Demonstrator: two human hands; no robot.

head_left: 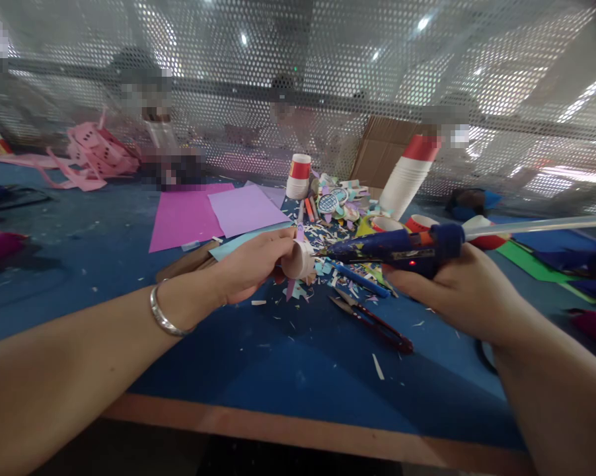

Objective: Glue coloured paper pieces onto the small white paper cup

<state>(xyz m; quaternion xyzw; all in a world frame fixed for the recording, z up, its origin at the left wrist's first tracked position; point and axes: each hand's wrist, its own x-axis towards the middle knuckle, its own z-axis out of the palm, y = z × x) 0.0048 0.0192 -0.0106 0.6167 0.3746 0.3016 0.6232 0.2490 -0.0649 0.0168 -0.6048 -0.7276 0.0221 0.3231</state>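
My left hand [258, 261] is closed on a short white paper cup piece [298, 260], its round opening tilted toward me. Small purple and light-blue paper bits [294, 289] show around it. My right hand [469, 291] grips a blue hot glue gun [392, 248], whose small red light is lit. A long clear glue stick [536, 226] runs out of its back to the right. The gun's nozzle points left, right beside the cup piece; whether they touch I cannot tell. Scissors [372, 320] lie on the blue table below the gun.
Paper scraps and decorated cup pieces [335, 198] are heaped in the middle. Beyond stand a short cup stack [298, 177] and a tall leaning one [411, 175]. Purple sheets [246, 208] lie left, green paper [530, 256] right. A perforated metal screen [328, 66] rises behind.
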